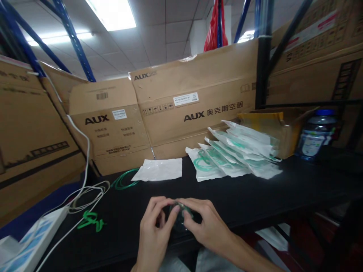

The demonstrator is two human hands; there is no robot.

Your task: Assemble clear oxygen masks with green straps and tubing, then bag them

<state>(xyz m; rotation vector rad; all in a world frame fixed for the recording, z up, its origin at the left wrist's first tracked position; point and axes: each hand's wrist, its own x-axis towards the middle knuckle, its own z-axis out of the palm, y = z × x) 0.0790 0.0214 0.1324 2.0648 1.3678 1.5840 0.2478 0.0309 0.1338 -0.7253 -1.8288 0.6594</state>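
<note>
My left hand (154, 230) and my right hand (204, 223) meet over the near edge of the black table (255, 196). Both have their fingers curled around a small clear plastic part with a green piece (181, 213), mostly hidden between the fingers. Green tubing (123, 179) lies coiled further back on the left. An empty flat white pouch (159, 169) rests beyond the hands. To its right a fanned stack of sealed pouches with green tubing (232, 156) leans against the boxes.
Large AUX cardboard boxes (195, 102) wall off the back of the table. A small open carton (272, 126) and a blue-capped jar (314, 134) stand at the right. White cable (85, 196), a green twist tie (90, 221) and a white power strip (31, 241) lie at the left.
</note>
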